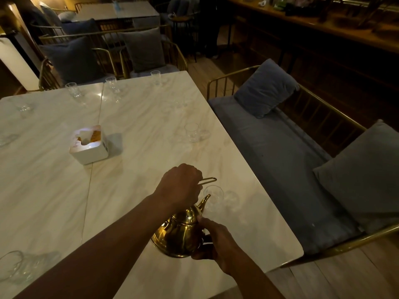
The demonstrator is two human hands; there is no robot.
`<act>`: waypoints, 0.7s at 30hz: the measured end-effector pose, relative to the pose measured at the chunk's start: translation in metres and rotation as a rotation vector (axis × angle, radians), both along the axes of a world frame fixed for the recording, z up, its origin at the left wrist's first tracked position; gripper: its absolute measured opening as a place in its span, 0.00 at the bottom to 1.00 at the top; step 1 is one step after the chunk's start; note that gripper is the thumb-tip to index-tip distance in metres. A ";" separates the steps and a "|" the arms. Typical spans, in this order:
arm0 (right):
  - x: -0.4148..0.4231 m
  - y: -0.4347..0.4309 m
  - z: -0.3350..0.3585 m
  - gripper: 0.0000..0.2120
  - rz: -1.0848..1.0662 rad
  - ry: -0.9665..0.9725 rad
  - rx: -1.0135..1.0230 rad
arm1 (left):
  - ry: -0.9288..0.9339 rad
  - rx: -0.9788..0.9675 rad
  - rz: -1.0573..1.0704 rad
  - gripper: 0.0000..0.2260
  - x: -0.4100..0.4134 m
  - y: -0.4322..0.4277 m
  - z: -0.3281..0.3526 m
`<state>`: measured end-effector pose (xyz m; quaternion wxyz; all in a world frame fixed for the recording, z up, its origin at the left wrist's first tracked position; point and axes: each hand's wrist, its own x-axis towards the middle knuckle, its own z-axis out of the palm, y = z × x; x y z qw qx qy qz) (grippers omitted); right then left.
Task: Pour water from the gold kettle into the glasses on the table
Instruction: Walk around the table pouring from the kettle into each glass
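Observation:
The gold kettle point(179, 234) is held over the marble table point(138, 130) near its right front edge, tilted with its spout toward a clear glass point(213, 196). My left hand point(180, 186) is closed around the kettle's thin wire handle from above. My right hand point(213, 240) grips the kettle's body and lid area from the right side. Another glass point(192, 131) stands farther along the right edge. Three more glasses point(73, 90), point(112, 84), point(155, 76) line the far edge, and one glass point(13, 266) sits at the near left.
A white tissue box point(89, 144) stands mid-table. A cushioned bench point(280, 165) with a gold metal frame runs along the table's right side. Chairs with grey cushions point(142, 48) stand behind the far edge. A wooden counter point(323, 24) is at the back right.

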<state>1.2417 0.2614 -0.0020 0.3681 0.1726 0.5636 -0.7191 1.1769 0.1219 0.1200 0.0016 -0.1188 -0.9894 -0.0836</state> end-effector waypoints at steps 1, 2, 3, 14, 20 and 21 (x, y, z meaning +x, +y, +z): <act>0.000 0.001 0.000 0.17 0.001 0.000 -0.002 | -0.002 -0.002 0.002 0.11 0.000 0.001 0.000; 0.000 0.001 0.000 0.18 0.001 0.001 -0.004 | -0.004 -0.001 0.005 0.11 0.001 0.001 0.001; 0.000 0.002 0.000 0.18 0.001 0.002 -0.005 | -0.006 0.001 0.007 0.11 0.001 0.001 0.001; -0.001 0.005 -0.005 0.18 0.025 0.022 0.031 | 0.007 0.071 0.020 0.13 0.010 -0.005 0.000; -0.003 0.005 -0.006 0.13 0.042 0.065 0.100 | -0.019 0.130 0.054 0.14 0.021 -0.014 0.000; -0.003 0.005 -0.006 0.14 0.048 0.068 0.118 | -0.022 0.144 0.058 0.15 0.022 -0.015 0.000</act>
